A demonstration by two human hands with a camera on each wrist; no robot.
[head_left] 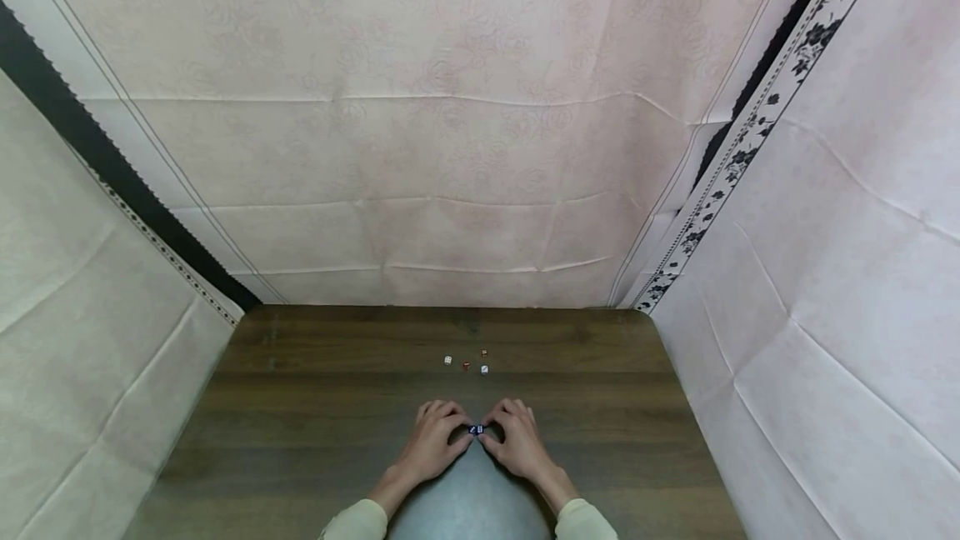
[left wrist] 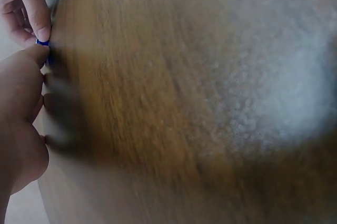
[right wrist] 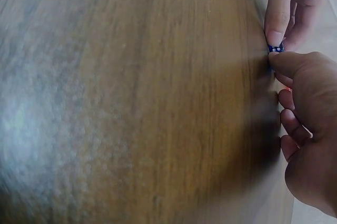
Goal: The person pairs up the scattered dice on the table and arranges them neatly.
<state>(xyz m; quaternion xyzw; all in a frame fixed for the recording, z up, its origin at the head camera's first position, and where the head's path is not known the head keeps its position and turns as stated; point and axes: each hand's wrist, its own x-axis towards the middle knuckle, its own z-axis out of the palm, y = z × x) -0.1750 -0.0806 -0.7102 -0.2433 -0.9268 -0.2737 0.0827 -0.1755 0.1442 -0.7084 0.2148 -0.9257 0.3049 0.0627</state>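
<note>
Two small blue dice with white pips sit side by side on the wooden table, between the hands. My left hand pinches them from the left with thumb and index finger. From the right, my right hand pinches them the same way, so the fingertips of both hands nearly meet. In the right wrist view a blue die shows between the two thumbs. Only a sliver of blue die appears in the left wrist view; the fingers hide the rest.
Beyond the hands on the wooden table lie a white die, a red die, another reddish die and a second white die. Pale cloth hangs behind the table's far edge and along both sides.
</note>
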